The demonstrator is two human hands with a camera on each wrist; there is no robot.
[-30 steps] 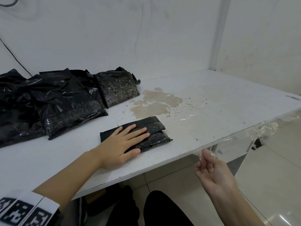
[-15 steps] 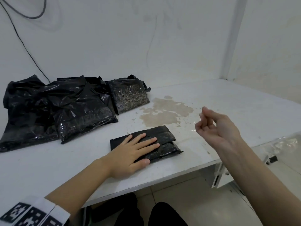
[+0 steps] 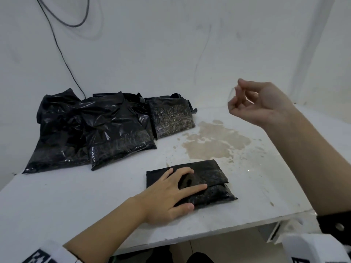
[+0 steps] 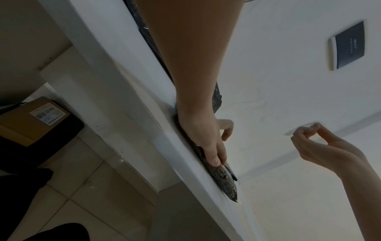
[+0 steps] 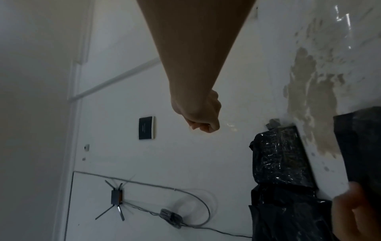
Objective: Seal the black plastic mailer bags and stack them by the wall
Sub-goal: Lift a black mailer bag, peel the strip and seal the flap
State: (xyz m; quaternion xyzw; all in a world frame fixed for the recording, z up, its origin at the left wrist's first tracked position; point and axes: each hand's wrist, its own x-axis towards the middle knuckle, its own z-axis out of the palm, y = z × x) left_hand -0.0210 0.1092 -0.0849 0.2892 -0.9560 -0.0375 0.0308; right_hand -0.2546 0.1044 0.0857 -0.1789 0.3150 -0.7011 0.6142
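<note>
Lying near the front edge of the white desk (image 3: 256,196), the small folded black plastic mailer bag (image 3: 207,177) is being pinned down by the left hand (image 3: 169,194), whose fingers are spreading over the folded-over flap with the thumb at the bag's near edge; two of them are arching up, and none are curling round the bag. The hand is probably pressing there so that the flap is not springing open while its closure is being dealt with. The bag is bulging slightly, but what is inside it is hidden by the black film.

The right hand (image 3: 256,103) is hovering well above the desk, its fingertips pinching a thin clear strip (image 3: 230,95), likely the peeled liner of the adhesive seal, being carried away from the bag.

Farther back, a heap of larger crinkled black plastic mailer bags (image 3: 91,130) is leaning against the white wall (image 3: 171,54), their contents likewise unseen, apparently the stack this one is joining. A tan stain (image 3: 214,141) is spreading over the desk between.
</note>
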